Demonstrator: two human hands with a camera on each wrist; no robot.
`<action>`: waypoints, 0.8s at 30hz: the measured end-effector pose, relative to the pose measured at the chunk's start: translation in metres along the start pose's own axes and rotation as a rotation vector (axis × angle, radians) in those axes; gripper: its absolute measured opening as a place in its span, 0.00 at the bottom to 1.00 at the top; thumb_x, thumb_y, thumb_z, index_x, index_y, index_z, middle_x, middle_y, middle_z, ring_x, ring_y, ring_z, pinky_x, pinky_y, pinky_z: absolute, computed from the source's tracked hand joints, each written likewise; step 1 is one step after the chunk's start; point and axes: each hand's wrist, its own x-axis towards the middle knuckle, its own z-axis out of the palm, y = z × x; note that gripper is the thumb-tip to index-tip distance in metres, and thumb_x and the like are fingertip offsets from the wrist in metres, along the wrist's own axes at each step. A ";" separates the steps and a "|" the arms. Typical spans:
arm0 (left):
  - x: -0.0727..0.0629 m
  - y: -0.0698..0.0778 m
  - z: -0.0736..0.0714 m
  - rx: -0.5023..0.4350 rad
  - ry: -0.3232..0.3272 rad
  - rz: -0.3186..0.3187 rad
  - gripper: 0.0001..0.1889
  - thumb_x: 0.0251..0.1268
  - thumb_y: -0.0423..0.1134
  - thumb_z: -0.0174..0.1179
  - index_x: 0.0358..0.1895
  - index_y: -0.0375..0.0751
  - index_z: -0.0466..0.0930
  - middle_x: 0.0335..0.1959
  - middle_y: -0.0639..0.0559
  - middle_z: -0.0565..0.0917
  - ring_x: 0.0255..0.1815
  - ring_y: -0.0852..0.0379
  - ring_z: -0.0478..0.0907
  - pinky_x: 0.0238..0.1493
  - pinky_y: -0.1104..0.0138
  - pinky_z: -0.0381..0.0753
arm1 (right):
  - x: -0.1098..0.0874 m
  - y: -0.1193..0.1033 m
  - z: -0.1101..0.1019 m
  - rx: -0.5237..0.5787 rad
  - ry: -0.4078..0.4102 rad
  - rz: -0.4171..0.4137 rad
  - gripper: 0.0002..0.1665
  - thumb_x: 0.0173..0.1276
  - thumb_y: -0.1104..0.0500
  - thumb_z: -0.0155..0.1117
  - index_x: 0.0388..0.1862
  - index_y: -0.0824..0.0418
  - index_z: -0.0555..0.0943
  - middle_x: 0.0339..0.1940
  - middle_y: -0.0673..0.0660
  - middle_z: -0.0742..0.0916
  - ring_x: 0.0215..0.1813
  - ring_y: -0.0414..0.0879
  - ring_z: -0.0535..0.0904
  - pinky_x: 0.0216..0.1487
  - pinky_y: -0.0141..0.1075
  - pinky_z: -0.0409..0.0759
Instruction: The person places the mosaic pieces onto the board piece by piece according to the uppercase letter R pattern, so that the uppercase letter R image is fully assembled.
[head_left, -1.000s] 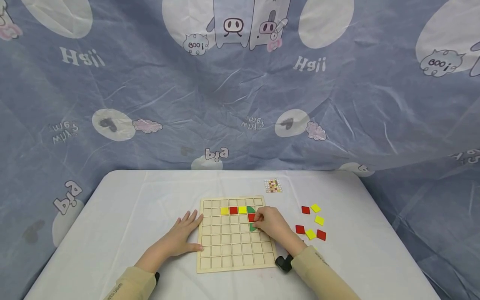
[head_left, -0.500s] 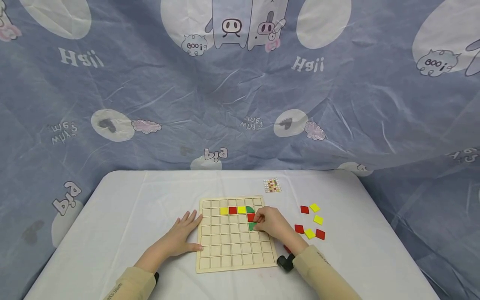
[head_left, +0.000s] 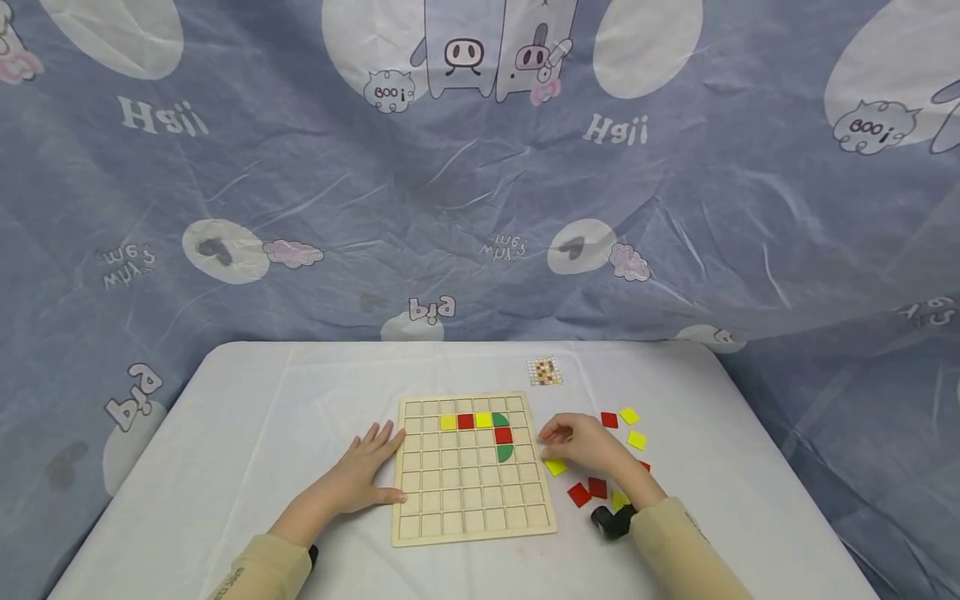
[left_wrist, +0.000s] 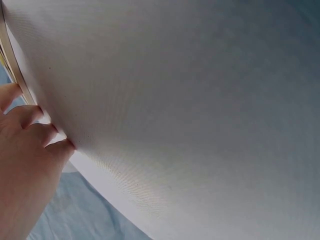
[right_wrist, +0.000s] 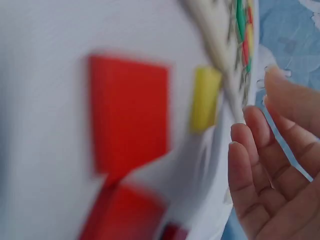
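The wooden grid board [head_left: 442, 483] lies mid-table with a row of tiles near its top: a yellow tile [head_left: 447, 422], a red one, another yellow and a green quarter-round piece [head_left: 500, 419]. Below the green piece sit a red tile [head_left: 503, 436] and a second green quarter-round piece [head_left: 505, 453]. My left hand [head_left: 362, 472] rests spread at the board's left edge, fingertips touching it. Just off the right edge, my right hand [head_left: 581, 442] hovers with loosely bent fingers and nothing between them. Close under its fingertips lies a yellow tile [head_left: 555, 467], also seen as a yellow tile [right_wrist: 206, 98] in the right wrist view.
Several loose red and yellow tiles lie right of the board, among them a red tile [head_left: 579, 495] and a yellow tile [head_left: 630, 416]. A small printed pattern card [head_left: 544, 372] lies behind the board. A black wrist camera [head_left: 613, 522] sits under my right sleeve.
My right hand has left the lower green quarter-round piece and moved right, off the board. That piece stays in its cell, now fully visible. My left hand has not moved.
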 end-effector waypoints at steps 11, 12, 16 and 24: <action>-0.002 -0.001 0.003 -0.026 -0.003 0.000 0.54 0.48 0.60 0.72 0.77 0.40 0.57 0.80 0.37 0.51 0.81 0.35 0.42 0.78 0.40 0.43 | -0.016 0.020 0.005 -0.069 -0.047 -0.021 0.14 0.51 0.63 0.79 0.37 0.55 0.84 0.32 0.50 0.80 0.38 0.43 0.73 0.37 0.28 0.74; -0.002 -0.001 0.003 -0.023 -0.001 -0.001 0.53 0.48 0.60 0.72 0.77 0.41 0.57 0.80 0.37 0.51 0.81 0.35 0.42 0.78 0.40 0.43 | -0.016 0.020 0.005 -0.075 -0.046 -0.025 0.14 0.51 0.63 0.79 0.36 0.55 0.84 0.32 0.50 0.80 0.37 0.43 0.73 0.37 0.28 0.74; -0.001 -0.002 0.004 -0.016 0.011 -0.002 0.54 0.47 0.60 0.72 0.76 0.41 0.58 0.80 0.38 0.52 0.81 0.36 0.42 0.78 0.40 0.44 | -0.017 0.018 0.004 -0.070 -0.041 -0.011 0.14 0.50 0.63 0.80 0.33 0.55 0.82 0.28 0.50 0.79 0.34 0.43 0.73 0.35 0.29 0.73; -0.001 -0.001 0.002 -0.013 0.013 -0.003 0.54 0.46 0.61 0.72 0.76 0.41 0.58 0.80 0.38 0.52 0.81 0.36 0.43 0.78 0.40 0.44 | -0.013 0.008 0.000 -0.023 -0.007 -0.005 0.12 0.52 0.61 0.79 0.29 0.55 0.82 0.25 0.49 0.79 0.31 0.43 0.73 0.30 0.28 0.72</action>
